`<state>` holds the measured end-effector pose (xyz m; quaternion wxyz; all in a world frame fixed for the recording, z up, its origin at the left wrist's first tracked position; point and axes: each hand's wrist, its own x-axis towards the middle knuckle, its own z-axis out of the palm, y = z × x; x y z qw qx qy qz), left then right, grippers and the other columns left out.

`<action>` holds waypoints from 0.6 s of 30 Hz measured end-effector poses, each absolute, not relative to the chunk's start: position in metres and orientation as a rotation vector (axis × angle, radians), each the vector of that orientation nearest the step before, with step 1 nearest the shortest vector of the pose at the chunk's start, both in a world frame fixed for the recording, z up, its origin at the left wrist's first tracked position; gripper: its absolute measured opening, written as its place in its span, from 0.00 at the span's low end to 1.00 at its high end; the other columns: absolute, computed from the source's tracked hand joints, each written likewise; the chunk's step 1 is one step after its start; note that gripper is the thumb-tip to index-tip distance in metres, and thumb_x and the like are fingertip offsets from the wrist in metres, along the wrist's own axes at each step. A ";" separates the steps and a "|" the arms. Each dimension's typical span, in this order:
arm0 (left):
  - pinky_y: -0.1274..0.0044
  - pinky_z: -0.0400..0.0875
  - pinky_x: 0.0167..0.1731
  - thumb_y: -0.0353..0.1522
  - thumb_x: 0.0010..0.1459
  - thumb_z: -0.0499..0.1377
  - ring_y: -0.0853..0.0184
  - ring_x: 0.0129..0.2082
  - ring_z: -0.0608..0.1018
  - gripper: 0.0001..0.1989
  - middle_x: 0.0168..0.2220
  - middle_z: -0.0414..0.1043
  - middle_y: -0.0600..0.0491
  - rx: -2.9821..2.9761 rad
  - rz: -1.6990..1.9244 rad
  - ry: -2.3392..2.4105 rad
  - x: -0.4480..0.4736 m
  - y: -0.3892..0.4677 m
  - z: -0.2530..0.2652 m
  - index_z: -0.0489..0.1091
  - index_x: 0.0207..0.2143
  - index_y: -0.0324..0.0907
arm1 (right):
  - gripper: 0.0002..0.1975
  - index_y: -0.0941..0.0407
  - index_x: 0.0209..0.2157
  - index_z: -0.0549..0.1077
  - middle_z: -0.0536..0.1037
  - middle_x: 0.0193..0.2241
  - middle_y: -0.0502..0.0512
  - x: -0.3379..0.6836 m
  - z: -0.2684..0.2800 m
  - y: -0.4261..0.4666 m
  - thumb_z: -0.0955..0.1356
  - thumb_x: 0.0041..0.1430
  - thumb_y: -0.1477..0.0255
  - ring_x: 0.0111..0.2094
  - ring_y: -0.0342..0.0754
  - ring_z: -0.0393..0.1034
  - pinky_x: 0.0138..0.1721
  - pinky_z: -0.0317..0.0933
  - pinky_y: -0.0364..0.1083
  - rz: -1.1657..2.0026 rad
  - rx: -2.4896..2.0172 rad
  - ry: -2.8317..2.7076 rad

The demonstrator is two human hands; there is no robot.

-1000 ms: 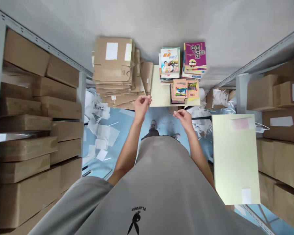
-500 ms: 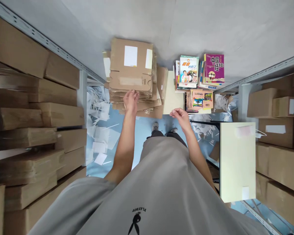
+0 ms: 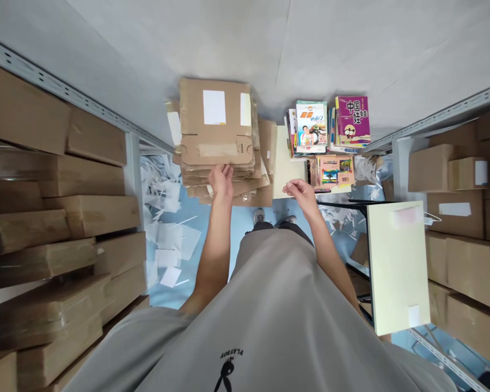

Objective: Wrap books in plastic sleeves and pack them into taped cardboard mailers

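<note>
Leftward, closed cartons (image 3: pixel 96 220) line shelving, then paper scraps (image 3: pixel 173 239) litter the floor. Flattened cardboard stack (image 3: pixel 216 133) on table (image 3: pixel 286 169), my left hand (image 3: pixel 221 182) at its front edge, finger grip undeterminable; my right hand (image 3: pixel 304 197), thumb and fingertip together, sits short of the book stacks (image 3: pixel 311 128). Rightward, a pale side table (image 3: pixel 398 261) partly blocks more cartons (image 3: pixel 469 267), contents hidden.

On my feed I can't tell if the left hand (image 3: pixel 221 181) grips the cardboard stack (image 3: pixel 217 122) or just touches. White label (image 3: pixel 214 107) unreadable to me. Shelf boxes (image 3: pixel 22 111) cut off at left edge, rabbit print (image 3: pixel 226 372) at bottom.
</note>
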<state>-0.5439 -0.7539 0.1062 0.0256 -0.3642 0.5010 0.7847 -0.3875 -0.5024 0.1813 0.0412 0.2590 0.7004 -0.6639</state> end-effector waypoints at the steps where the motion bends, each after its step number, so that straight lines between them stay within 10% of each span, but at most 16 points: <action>1: 0.75 0.86 0.55 0.35 0.67 0.67 0.65 0.48 0.87 0.09 0.40 0.79 0.50 -1.114 2.424 1.537 -0.546 -0.754 0.107 0.69 0.36 0.47 | 0.33 0.49 0.41 0.80 0.90 0.40 0.57 -0.389 0.181 -0.502 0.80 0.57 0.33 0.48 0.57 0.89 0.56 0.81 0.56 -2.033 0.795 2.140; 10: 0.78 0.80 0.42 0.43 0.74 0.70 0.69 0.36 0.80 0.17 0.34 0.73 0.57 -1.094 2.394 1.637 -0.583 -0.753 0.124 0.67 0.37 0.48 | 0.35 0.49 0.39 0.80 0.91 0.39 0.57 -0.395 0.180 -0.504 0.81 0.53 0.33 0.46 0.57 0.89 0.55 0.81 0.56 -2.070 0.821 2.085; 18: 0.70 0.81 0.63 0.51 0.64 0.80 0.62 0.58 0.86 0.26 0.48 0.84 0.50 -0.528 2.677 1.807 -0.560 -0.741 0.172 0.74 0.42 0.44 | 0.37 0.48 0.39 0.82 0.91 0.39 0.56 -0.389 0.200 -0.479 0.83 0.51 0.30 0.46 0.58 0.88 0.54 0.82 0.58 -2.219 0.910 2.115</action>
